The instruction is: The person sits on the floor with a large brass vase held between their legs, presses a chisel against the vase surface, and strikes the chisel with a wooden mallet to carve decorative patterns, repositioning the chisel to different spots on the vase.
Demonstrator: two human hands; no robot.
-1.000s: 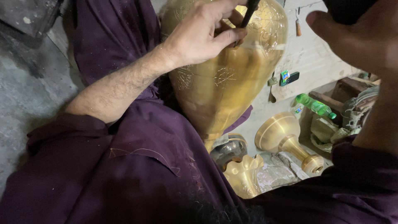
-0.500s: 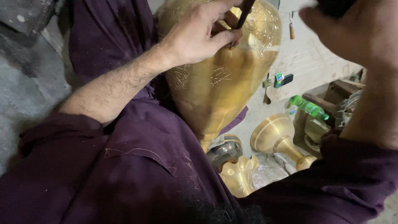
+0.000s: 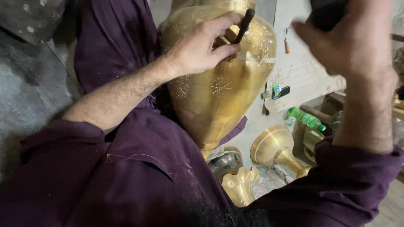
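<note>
left hand (image 3: 200, 46) pinches dark punch (image 3: 245, 23) on brass vase (image 3: 219, 92); blurred right hand (image 3: 353, 38) grips cropped dark tool (image 3: 326, 14).

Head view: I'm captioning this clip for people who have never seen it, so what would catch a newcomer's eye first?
The big brass vase fills the centre, lying across the lap with fine engraving on its shiny side. The left hand presses a dark punch against it near the top, while the right hand, blurred, is raised at upper right gripping a dark object. Below, smaller brass pieces and a green bottle lie on the floor.
</note>
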